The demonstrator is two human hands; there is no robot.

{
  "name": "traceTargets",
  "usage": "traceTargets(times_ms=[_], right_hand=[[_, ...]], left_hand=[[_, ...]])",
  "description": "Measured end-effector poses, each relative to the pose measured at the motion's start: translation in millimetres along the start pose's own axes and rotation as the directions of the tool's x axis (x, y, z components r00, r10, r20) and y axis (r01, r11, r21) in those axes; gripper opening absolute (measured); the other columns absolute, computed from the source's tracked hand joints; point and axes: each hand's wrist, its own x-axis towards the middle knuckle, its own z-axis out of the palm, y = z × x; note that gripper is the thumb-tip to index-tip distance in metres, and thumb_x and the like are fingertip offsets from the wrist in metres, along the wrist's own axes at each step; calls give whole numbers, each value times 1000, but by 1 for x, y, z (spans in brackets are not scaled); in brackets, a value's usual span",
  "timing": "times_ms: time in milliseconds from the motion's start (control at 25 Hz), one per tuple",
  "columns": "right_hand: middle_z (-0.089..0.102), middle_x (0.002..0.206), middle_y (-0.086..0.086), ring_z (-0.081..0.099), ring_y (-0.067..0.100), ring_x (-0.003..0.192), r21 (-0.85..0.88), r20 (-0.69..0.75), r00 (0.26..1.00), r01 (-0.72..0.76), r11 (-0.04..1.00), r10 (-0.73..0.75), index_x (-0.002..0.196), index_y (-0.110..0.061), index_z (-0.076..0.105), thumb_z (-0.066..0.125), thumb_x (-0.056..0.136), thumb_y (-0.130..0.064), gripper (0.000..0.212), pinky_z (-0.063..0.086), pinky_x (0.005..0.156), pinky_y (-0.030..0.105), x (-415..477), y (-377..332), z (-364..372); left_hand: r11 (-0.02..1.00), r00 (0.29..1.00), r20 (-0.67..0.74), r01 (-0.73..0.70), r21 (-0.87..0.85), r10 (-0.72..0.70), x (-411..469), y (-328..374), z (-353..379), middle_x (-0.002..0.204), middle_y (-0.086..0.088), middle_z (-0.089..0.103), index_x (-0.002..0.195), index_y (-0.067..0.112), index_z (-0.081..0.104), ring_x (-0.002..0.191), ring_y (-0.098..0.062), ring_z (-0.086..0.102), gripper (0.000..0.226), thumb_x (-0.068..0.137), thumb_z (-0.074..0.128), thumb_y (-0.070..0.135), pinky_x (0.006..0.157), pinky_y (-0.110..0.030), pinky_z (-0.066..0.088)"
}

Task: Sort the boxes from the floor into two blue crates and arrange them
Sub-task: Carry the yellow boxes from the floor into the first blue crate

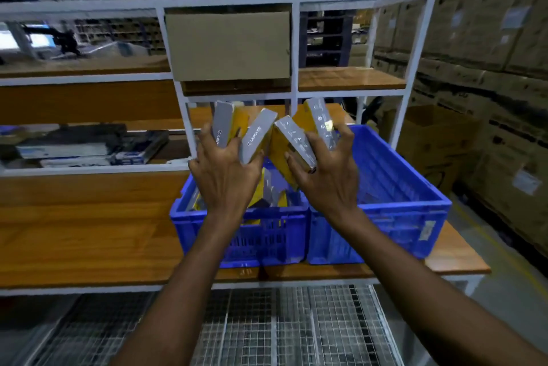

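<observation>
Reaching forward from six o'clock, two bare forearms rise over a wire-mesh surface [296,321] toward the centre of the view. The left hand [225,175] has its fingers spread and curled around two slim boxes, and the right hand [329,175] grips two more in the same way. Each box is long and narrow, with a grey edge face and yellow broad faces; white lettering runs along the grey edges.

The far-left box [222,122] stands nearly upright, its long axis pointing to twelve o'clock. The box beside it [256,140] leans toward one o'clock. In the right hand, the inner box [293,140] tilts toward eleven o'clock, and the outer box [321,119] also leans toward eleven, so the two pairs fan out like a loose V above the crates.

Below the hands, the left blue crate [237,217] holds more grey-and-yellow boxes lying jumbled, though how many cannot be told. The right blue crate [400,202] touches it at three o'clock. Both sit on a wooden bench [89,232].

Beyond, at twelve o'clock, a white metal shelf frame [293,48] holds a brown carton [228,45]. At two o'clock, stacked cardboard cartons [489,39] fill the background.
</observation>
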Motion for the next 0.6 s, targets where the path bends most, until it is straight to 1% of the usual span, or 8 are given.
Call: traceTargets(times_ms=[80, 160, 240, 320, 440, 520, 560, 600], right_hand=[[39, 143, 13, 59, 31, 115, 17, 69, 997, -24, 1000, 23, 124, -29, 64, 64, 92, -58, 43, 58, 66, 35, 12, -5, 23], [39, 143, 9, 62, 33, 107, 25, 157, 985, -75, 997, 70, 119, -32, 65, 65, 88, -62, 43, 57, 63, 38, 25, -7, 46], [38, 143, 8, 63, 34, 104, 3, 224, 968, -114, 993, 110, 116, -31, 65, 65, 84, -64, 46, 57, 65, 40, 38, -7, 66], [37, 145, 8, 62, 35, 107, -59, 264, 954, -133, 989, 144, 116, -29, 65, 64, 84, -64, 47, 55, 68, 39, 47, -9, 84], [33, 151, 11, 59, 36, 112, -193, 292, 939, -127, 973, 181, 115, -24, 65, 62, 86, -57, 44, 47, 67, 36, 53, -23, 109], [28, 159, 12, 59, 38, 109, -312, 294, 937, -91, 946, 188, 114, -19, 65, 61, 87, -53, 44, 44, 63, 34, 54, -31, 125], [26, 161, 12, 59, 38, 108, -355, 300, 935, -76, 932, 190, 114, -16, 65, 59, 88, -52, 45, 44, 62, 34, 55, -35, 130], [27, 162, 12, 59, 39, 108, -385, 315, 929, -64, 921, 196, 116, -14, 65, 58, 89, -51, 46, 45, 62, 34, 58, -36, 134]], left_hand=[[997, 996, 49, 79, -5, -79, 11, -16, 14, 151, -12, 35, 121, 25, 71, 128, -34, 50, 58, 84, 65, 69, 90, -49, 49], [983, 975, 145, 176, -43, -168, 22, -36, 30, 150, -12, 35, 128, 26, 69, 127, -35, 52, 64, 82, 66, 71, 95, -49, 52], [952, 927, 273, 291, -98, -256, 30, -55, 45, 152, -10, 32, 134, 28, 66, 124, -37, 56, 71, 81, 63, 75, 96, -47, 52], [928, 875, 387, 357, -109, -292, 36, -66, 59, 154, -10, 29, 135, 28, 65, 117, -38, 60, 72, 81, 61, 77, 91, -42, 51], [941, 824, 505, 333, -67, -256, 40, -72, 79, 151, -14, 32, 130, 29, 66, 111, -40, 61, 69, 83, 57, 78, 89, -41, 50], [945, 766, 595, 324, -32, -243, 45, -78, 93, 149, -16, 37, 134, 29, 61, 113, -41, 61, 69, 85, 53, 77, 90, -42, 49], [947, 736, 636, 319, -24, -232, 47, -81, 99, 147, -18, 41, 142, 31, 54, 115, -42, 60, 71, 87, 50, 76, 90, -42, 48], [954, 710, 673, 300, -23, -208, 51, -84, 103, 145, -19, 48, 152, 34, 40, 117, -42, 60, 75, 89, 48, 74, 88, -43, 47]])
